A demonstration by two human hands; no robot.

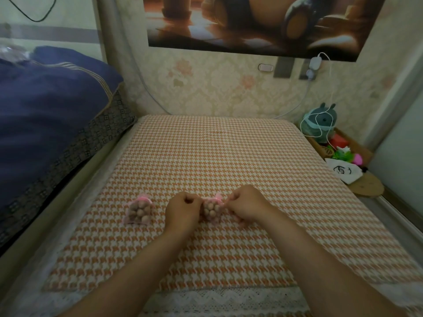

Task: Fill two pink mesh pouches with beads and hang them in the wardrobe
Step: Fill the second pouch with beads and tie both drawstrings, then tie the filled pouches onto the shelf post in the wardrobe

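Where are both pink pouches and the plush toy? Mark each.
Left pouch (138,212): head view, bead-filled middle.
Right pouch (211,210): head view, bead-filled middle.
Plush toy (321,113): head view, its head.

You are working over a woven houndstooth cloth, looking matt and slightly coarse, with lace edging it nearest you. The left pouch and right pouch are showing sheer pink mesh (beads inside looking matt, wood-like). The poster is gleaming glossy; the quilt is lying smooth.
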